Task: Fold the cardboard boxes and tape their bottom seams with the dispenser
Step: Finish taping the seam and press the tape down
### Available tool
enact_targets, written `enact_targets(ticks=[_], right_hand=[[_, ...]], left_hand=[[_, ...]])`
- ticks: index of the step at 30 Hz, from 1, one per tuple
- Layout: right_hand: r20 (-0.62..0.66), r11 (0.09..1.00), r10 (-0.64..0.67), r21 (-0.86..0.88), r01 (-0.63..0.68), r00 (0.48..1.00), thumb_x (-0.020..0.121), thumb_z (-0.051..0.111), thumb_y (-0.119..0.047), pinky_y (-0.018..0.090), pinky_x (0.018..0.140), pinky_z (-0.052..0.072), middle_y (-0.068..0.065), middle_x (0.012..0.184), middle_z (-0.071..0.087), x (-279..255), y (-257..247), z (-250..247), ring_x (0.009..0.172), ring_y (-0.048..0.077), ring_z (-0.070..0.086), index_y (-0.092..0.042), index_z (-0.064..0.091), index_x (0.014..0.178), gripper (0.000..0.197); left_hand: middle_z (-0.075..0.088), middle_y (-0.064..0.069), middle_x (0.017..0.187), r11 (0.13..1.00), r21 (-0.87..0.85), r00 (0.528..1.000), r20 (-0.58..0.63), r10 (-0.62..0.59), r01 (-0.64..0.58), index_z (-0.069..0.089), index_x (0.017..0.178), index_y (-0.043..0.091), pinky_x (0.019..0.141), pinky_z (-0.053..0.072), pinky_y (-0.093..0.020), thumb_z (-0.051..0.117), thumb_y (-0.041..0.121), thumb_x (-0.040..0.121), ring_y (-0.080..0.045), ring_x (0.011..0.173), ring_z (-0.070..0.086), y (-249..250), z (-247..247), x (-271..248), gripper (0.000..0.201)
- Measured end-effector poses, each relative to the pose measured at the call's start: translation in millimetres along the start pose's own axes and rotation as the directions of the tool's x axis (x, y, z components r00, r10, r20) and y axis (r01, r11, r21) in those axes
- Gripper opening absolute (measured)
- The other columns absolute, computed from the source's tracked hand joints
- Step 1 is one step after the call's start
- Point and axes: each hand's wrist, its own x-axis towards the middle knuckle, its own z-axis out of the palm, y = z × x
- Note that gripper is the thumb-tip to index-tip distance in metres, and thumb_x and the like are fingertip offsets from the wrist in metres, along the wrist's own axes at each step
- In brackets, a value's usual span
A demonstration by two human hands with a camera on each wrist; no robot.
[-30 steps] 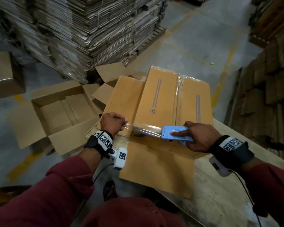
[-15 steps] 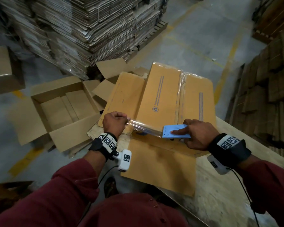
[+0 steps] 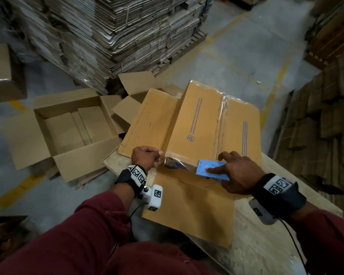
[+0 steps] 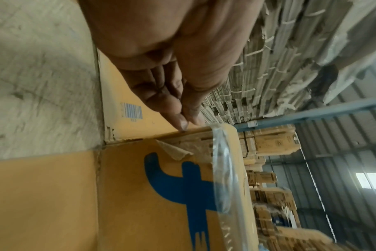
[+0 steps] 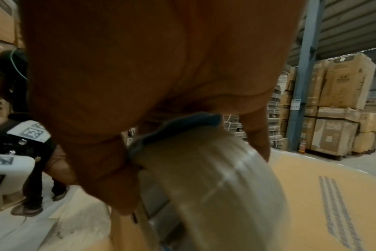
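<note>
Now left hand (image 3: 145,157) pinches clear tape end (image 3: 163,158) at box (image 3: 195,124) edge, frame centre. Right hand (image 3: 236,173) grips blue dispenser (image 3: 210,171), index finger straight on top, lower right of centre, on box.

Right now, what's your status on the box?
Left hand pinching the tape end at the box edge. Right hand gripping the dispenser. Nothing in the way.

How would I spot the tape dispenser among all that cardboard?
Find the wooden table with the yellow-brown box on it. At the box's near edge, the right hand holds the tape dispenser. It is the only light blue thing there, with clear tape stretching to the left hand.
</note>
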Motion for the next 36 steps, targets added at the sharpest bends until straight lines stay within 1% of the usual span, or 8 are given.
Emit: enact_targets(ticks=[11,17,21,24,27,29,33,36], right_hand=[[0.008,0.969,-0.086,0.233,0.081,0.996,0.075,0.058,-0.054,0.041,0.086,0.055,-0.001,0.123,0.06,19.0,15.6,0.5,0.109,0.026,0.061,-0.055,0.06,0.132,0.057],[-0.083,0.971,-0.083,0.219,0.1,0.993,0.076,0.06,-0.055,0.039,0.081,0.055,-0.004,0.117,0.064,26.3,21.7,5.8,0.101,0.024,0.059,-0.062,0.062,0.124,0.049],[-0.074,0.968,-0.069,0.235,0.085,0.995,0.076,0.077,-0.038,0.037,0.084,0.053,-0.007,0.12,0.063,28.7,22.5,3.8,0.102,0.023,0.058,-0.061,0.064,0.121,0.053],[-0.057,0.969,-0.059,0.238,0.071,0.997,0.077,0.078,-0.036,0.032,0.086,0.049,-0.006,0.123,0.063,28.5,21.2,0.2,0.105,0.023,0.058,-0.059,0.065,0.122,0.052],[-0.073,0.968,-0.046,0.244,0.063,0.996,0.078,0.079,-0.038,0.027,0.084,0.044,-0.008,0.123,0.063,29.3,21.0,1.4,0.106,0.021,0.057,-0.06,0.064,0.12,0.05],[-0.086,0.968,-0.044,0.244,0.063,0.995,0.078,0.079,-0.038,0.026,0.082,0.043,-0.008,0.122,0.063,29.4,20.5,3.3,0.105,0.022,0.057,-0.061,0.064,0.12,0.05],[-0.095,0.964,-0.026,0.261,0.05,0.995,0.079,0.079,-0.036,0.032,0.084,0.049,-0.007,0.123,0.063,26.5,17.2,1.4,0.106,0.022,0.057,-0.059,0.065,0.12,0.049],[-0.113,0.964,-0.025,0.26,0.054,0.993,0.079,0.079,-0.039,0.034,0.084,0.052,-0.007,0.122,0.063,25.2,15.0,1.6,0.105,0.022,0.059,-0.059,0.066,0.119,0.047]], left_hand=[[0.075,-0.026,0.08,0.982,-0.068,0.977,0.136,-0.164,0.174,0.071,0.095,-0.004,0.049,0.044,-0.029,0.088,0.0,0.074,-0.027,0.059,0.063,1.5,0.6,13.4,0.027],[0.074,-0.012,0.077,0.976,-0.038,0.974,0.076,-0.213,0.217,0.067,0.074,0.009,0.053,0.049,-0.028,0.097,0.022,0.07,-0.025,0.056,0.059,-9.3,2.7,16.6,0.033],[0.046,-0.005,0.055,0.94,0.048,0.933,0.114,-0.342,0.339,0.054,0.069,0.014,0.05,0.037,-0.026,0.1,0.049,0.058,-0.017,0.044,0.036,-22.1,-5.1,15.7,0.058],[0.055,-0.009,0.056,0.94,0.21,0.955,0.063,-0.289,0.271,0.057,0.065,0.01,0.047,0.044,-0.028,0.094,0.046,0.071,-0.02,0.045,0.045,-20.4,-6.2,12.7,0.052],[0.074,-0.004,0.071,0.951,0.299,0.997,-0.014,-0.075,0.076,0.072,0.066,0.013,0.07,0.065,-0.044,0.076,0.02,0.082,-0.026,0.066,0.071,-19.0,-4.4,18.4,0.017],[0.079,0.001,0.079,0.992,0.114,0.999,-0.022,0.049,-0.046,0.08,0.075,0.023,0.079,0.065,-0.044,0.07,0.019,0.085,-0.023,0.079,0.076,-13.2,-1.6,13.1,0.015],[0.077,0.003,0.111,0.973,-0.198,0.971,0.179,0.157,-0.121,0.076,0.116,0.012,0.093,0.056,-0.027,0.051,0.051,0.105,-0.007,0.098,0.074,-1.1,9.7,-26.3,0.047],[0.071,0.008,0.128,0.985,-0.153,0.941,0.313,0.125,-0.08,0.071,0.127,0.024,0.112,0.044,-0.033,0.031,0.081,0.096,-0.004,0.119,0.065,-16.9,8.8,-28.7,0.076]])
